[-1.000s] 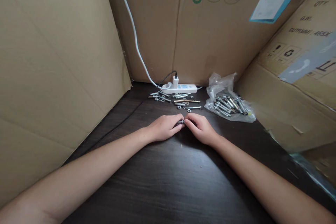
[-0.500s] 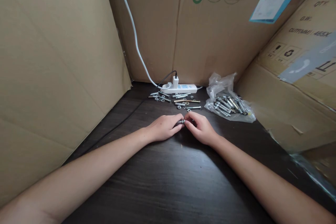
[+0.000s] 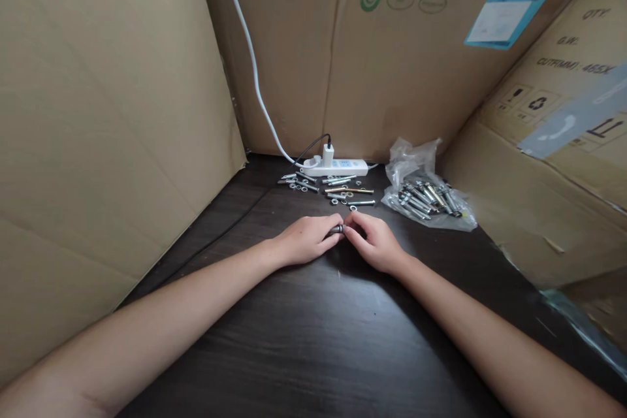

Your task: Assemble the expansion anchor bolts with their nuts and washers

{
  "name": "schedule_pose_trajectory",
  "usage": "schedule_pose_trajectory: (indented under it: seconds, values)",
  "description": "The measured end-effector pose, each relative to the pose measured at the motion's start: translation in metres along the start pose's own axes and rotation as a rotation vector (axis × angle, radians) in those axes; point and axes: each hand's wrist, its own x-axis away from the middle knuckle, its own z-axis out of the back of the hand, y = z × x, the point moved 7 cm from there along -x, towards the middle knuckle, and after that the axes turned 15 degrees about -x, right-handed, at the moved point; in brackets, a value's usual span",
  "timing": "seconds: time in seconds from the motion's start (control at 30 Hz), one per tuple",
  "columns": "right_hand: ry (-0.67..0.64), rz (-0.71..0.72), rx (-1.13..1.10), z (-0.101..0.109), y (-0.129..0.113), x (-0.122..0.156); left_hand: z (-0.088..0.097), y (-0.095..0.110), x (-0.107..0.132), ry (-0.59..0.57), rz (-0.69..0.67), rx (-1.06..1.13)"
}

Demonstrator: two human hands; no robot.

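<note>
My left hand (image 3: 307, 240) and my right hand (image 3: 375, 240) meet at the middle of the dark wooden table (image 3: 313, 333), both resting on it. Between their fingertips sits a small metal bolt (image 3: 337, 229), of which only a short stretch shows. The left fingers curl round one end of it. The right thumb and fingers pinch its other end. Just beyond the hands lie several loose bolts, nuts and washers (image 3: 329, 188).
A white power strip (image 3: 336, 166) with a plugged-in charger lies at the back, its white cable running up the cardboard. A clear plastic bag of bolts (image 3: 425, 196) lies to the right. Large cardboard boxes (image 3: 98, 111) wall in the table on three sides.
Both hands stay closed on the bolt in the same spot. The view has shifted slightly, so the boxes sit a little lower in the picture.
</note>
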Motion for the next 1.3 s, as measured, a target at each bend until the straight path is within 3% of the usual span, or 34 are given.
schedule_pose_trajectory:
  seconds: [1.3]
  values:
    - [-0.039,-0.015,0.030,-0.0044,0.0032,-0.0006,0.0006,0.0005,0.0005,-0.021,0.012,0.033]
